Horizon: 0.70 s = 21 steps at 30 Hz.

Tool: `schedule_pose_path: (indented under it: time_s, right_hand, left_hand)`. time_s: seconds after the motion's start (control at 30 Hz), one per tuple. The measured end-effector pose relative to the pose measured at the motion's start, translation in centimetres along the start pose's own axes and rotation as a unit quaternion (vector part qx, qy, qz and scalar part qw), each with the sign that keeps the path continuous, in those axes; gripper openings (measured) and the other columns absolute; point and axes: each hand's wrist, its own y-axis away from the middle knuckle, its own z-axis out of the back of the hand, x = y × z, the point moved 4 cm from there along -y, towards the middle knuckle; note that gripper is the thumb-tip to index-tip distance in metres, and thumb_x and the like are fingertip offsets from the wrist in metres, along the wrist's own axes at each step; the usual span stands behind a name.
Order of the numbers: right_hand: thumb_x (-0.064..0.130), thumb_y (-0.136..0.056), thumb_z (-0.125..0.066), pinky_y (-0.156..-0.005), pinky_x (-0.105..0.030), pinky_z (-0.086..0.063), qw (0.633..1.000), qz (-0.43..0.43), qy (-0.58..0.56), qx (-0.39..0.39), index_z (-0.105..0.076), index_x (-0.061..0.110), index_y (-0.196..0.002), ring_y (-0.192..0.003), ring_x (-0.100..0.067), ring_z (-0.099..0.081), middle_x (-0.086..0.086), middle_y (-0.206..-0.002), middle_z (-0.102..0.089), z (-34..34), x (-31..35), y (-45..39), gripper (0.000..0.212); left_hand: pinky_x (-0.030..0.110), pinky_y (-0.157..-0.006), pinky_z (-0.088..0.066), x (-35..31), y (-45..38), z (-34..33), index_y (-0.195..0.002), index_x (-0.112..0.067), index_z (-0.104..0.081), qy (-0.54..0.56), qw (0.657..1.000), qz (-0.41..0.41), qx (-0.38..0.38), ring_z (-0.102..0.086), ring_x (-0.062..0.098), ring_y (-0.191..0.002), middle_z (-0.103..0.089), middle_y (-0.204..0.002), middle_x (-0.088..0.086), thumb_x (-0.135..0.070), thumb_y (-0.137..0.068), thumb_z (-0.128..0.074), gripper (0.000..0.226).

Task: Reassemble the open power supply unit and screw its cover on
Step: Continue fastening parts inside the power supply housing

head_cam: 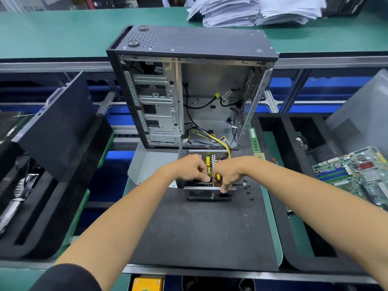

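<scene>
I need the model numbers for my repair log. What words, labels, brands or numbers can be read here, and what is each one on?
No text can be read in this view.
RAM stick: pale sticker, too small to read.
Motherboard: markings too blurred.
Paper stack: print too far to read.
Power supply unit: no label visible.

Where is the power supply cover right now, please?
In the head view, the grey cover lies left of the open power supply, just in front of the PC case, beside the left hand.
</scene>
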Motion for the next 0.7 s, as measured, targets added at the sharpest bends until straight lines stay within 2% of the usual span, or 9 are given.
schedule_pose_path:
  time_s: [0.13, 0.23, 0.3, 0.37, 0.47, 0.53, 0.6, 0.7]
  right_hand:
    - [0.004, -0.081, -0.068, -0.072, -0.036, -0.047, 0.999, -0.020, -0.020, 0.016, -0.067, 0.009, -0.099, -0.080, -0.022, -0.053, -0.009, -0.096, -0.066, 0.3, -0.7, 0.3, 0.019]
    - [-0.002, -0.081, -0.063, -0.068, -0.033, -0.044, 0.999, -0.021, -0.026, 0.014, -0.068, 0.010, -0.097, -0.078, -0.022, -0.053, -0.006, -0.091, -0.066, 0.3, -1.0, 0.7, 0.020]
    - [-0.004, -0.081, -0.062, -0.066, -0.032, -0.045, 1.000, -0.018, -0.021, 0.009, -0.068, 0.012, -0.094, -0.077, -0.022, -0.053, -0.008, -0.095, -0.066, 0.3, -1.2, 0.7, 0.021]
    - [-0.004, -0.079, -0.061, -0.071, -0.038, -0.050, 1.000, -0.013, -0.014, 0.001, -0.067, 0.014, -0.089, -0.080, -0.024, -0.055, -0.009, -0.103, -0.067, 0.4, -1.3, 0.7, 0.022]
    - [0.003, -0.078, -0.065, -0.079, -0.039, -0.052, 1.000, -0.001, -0.002, -0.020, -0.065, 0.018, -0.082, -0.088, -0.028, -0.061, -0.007, -0.103, -0.069, 0.6, -1.1, 0.6, 0.016]
    - [0.015, -0.079, -0.069, -0.078, -0.034, -0.051, 0.999, 0.011, 0.012, -0.051, -0.063, 0.020, -0.084, -0.090, -0.025, -0.062, -0.004, -0.098, -0.068, 0.9, -0.7, 0.6, 0.009]
    - [0.028, -0.079, -0.073, -0.074, -0.030, -0.049, 0.997, 0.024, -0.001, -0.068, -0.065, 0.017, -0.097, -0.090, -0.022, -0.063, -0.004, -0.097, -0.069, 1.1, -0.1, 0.5, 0.022]
    - [0.042, -0.075, -0.077, -0.064, -0.028, -0.045, 0.997, 0.041, 0.016, -0.065, -0.063, 0.014, -0.104, -0.084, -0.021, -0.061, -0.003, -0.093, -0.067, 1.0, 1.2, 0.6, 0.043]
  left_hand:
    - [0.026, -0.062, -0.041, -0.4, -0.5, -1.5, -0.072, -0.009, -0.071, -0.048, 0.998, 0.008, -0.035, -0.048, 0.012, -0.061, -0.062, -0.064, 0.001, -0.029, -0.082, -0.075, 0.023]
    - [0.025, -0.062, -0.039, -0.2, -0.6, -1.8, -0.069, -0.012, -0.072, -0.042, 0.998, 0.016, -0.051, -0.050, 0.008, -0.060, -0.065, -0.065, -0.001, -0.030, -0.080, -0.077, 0.021]
    - [0.025, -0.062, -0.037, -0.4, -0.5, -1.9, -0.073, -0.011, -0.074, -0.058, 0.997, 0.011, -0.048, -0.050, 0.007, -0.060, -0.064, -0.062, -0.005, -0.030, -0.080, -0.077, 0.021]
    - [0.025, -0.063, -0.036, -0.9, -0.3, -1.9, -0.077, -0.013, -0.075, -0.091, 0.995, 0.001, -0.050, -0.050, 0.006, -0.061, -0.060, -0.059, -0.010, -0.032, -0.081, -0.076, 0.019]
    - [0.028, -0.068, -0.045, -1.1, 0.1, -1.2, -0.085, -0.014, -0.075, -0.061, 0.996, 0.005, -0.057, -0.056, 0.011, -0.072, -0.065, -0.073, -0.006, -0.035, -0.081, -0.075, 0.021]
    - [0.027, -0.068, -0.046, -0.8, 0.5, -0.3, -0.084, -0.017, -0.074, -0.035, 0.998, 0.014, -0.049, -0.056, 0.008, -0.070, -0.066, -0.075, -0.006, -0.039, -0.080, -0.075, 0.022]
    - [0.022, -0.062, -0.044, -0.6, 1.1, 0.6, -0.082, -0.018, -0.073, -0.051, 0.998, 0.019, -0.023, -0.053, 0.004, -0.062, -0.065, -0.069, -0.009, -0.039, -0.077, -0.078, 0.022]
    - [0.024, -0.061, -0.046, 0.0, 1.8, 1.6, -0.079, -0.014, -0.069, -0.069, 0.997, 0.043, 0.003, -0.055, 0.007, -0.057, -0.069, -0.070, 0.001, -0.037, -0.072, -0.082, 0.027]
